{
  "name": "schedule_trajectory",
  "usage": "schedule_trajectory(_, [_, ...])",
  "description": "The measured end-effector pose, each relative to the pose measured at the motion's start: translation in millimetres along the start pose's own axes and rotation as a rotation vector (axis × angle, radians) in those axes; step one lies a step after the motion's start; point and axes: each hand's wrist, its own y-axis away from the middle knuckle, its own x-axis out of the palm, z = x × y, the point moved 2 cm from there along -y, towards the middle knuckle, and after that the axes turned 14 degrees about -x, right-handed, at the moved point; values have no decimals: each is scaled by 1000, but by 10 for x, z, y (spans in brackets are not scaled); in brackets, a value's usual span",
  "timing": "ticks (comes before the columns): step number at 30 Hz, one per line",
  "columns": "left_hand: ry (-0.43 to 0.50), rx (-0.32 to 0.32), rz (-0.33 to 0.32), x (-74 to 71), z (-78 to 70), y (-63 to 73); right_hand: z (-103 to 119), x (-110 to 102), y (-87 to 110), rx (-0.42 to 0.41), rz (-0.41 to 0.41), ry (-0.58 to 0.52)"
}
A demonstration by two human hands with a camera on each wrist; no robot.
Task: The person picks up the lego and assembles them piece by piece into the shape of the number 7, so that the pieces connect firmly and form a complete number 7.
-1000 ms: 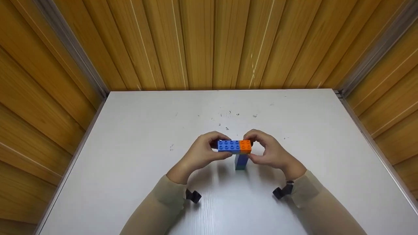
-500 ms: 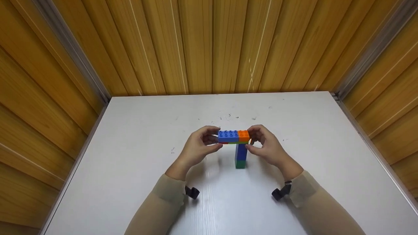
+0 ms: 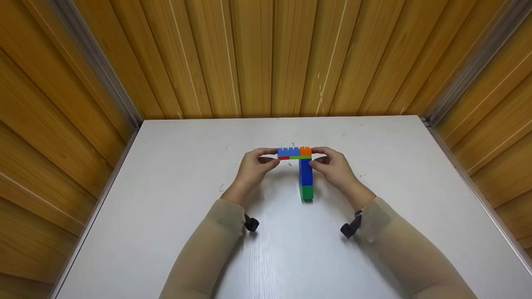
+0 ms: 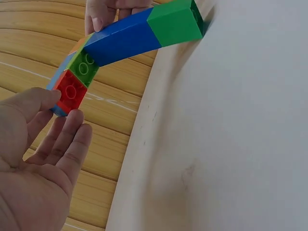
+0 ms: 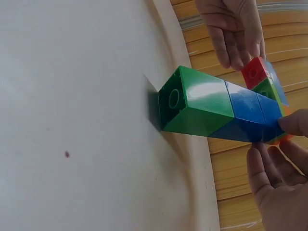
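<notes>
Both hands hold one joined structure of toy building bricks. A light-blue brick (image 3: 288, 152) and an orange brick (image 3: 305, 151) form its top row. Beneath them lie a thin red brick (image 4: 72, 91) and a lime-green one (image 4: 83, 66). Blue bricks (image 3: 306, 172) form a column under the right end, with a green brick (image 3: 307, 192) at its foot. The left hand (image 3: 255, 168) pinches the left end of the top row. At the corner with the column, the right hand (image 3: 334, 168) pinches the right end. The green brick's hollow underside shows in the right wrist view, tilted off the tabletop.
The white tabletop (image 3: 166, 199) bears small dark marks near its middle. Wood-patterned panels (image 3: 249, 58) stand behind it and at both sides. Black wrist cameras (image 3: 251, 223) hang under both sleeves.
Both hands have moved forward, away from the person, with the brick structure. It has tipped, so the top studs now show edge-on and the front of the column shows fully.
</notes>
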Motion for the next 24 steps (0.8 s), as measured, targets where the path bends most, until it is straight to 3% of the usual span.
schedule_trajectory(8, [-29,-131,-81,74,7,-246,-128,19,-257,158,14,-80])
schedule_trajectory(13, [-15,-224,-68,164,-2,-356,-220,2,-310,221,-10,-100])
schedule_trajectory(24, [-118,-212,-61,295,73,-542,-301,-59,-312,284,8,-36])
